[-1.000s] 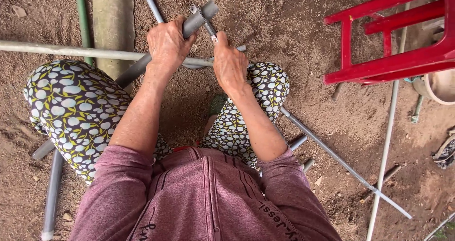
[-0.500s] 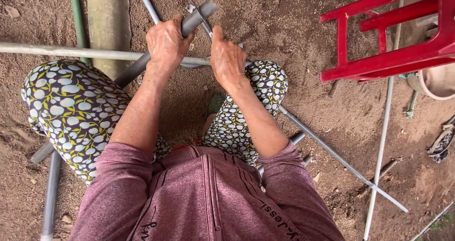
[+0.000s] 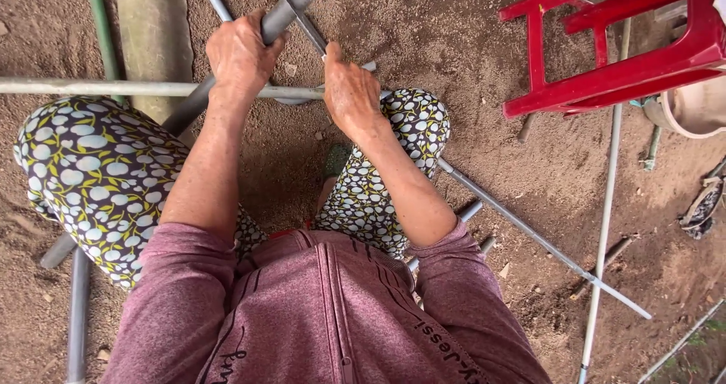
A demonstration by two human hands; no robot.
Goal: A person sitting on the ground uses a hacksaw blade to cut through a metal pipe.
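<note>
- Bare, packed dirt ground (image 3: 469, 59) fills the scene outdoors; pebbles and scraps dot it.
- A person crouches on it, knees in patterned trousers, arms stretched forward.
- The left hand (image 3: 240, 55) is clamped around a thick grey pipe (image 3: 281, 13) that slants up toward the top edge.
- The right hand (image 3: 349, 93) is closed over the spot where a thin metal rod (image 3: 136, 88) crosses, just beside the pipe (what the fingers grip underneath cannot be made out).
- A second thin rod (image 3: 544, 244) runs from under the right knee across the dirt to the lower right.
- A red plastic stool (image 3: 605, 74) stands at upper right, cut off by the frame; a pale basin (image 3: 699, 108) beside it is half out of view.
- More grey pipes (image 3: 76, 308) lie partly hidden under the left leg.
</note>
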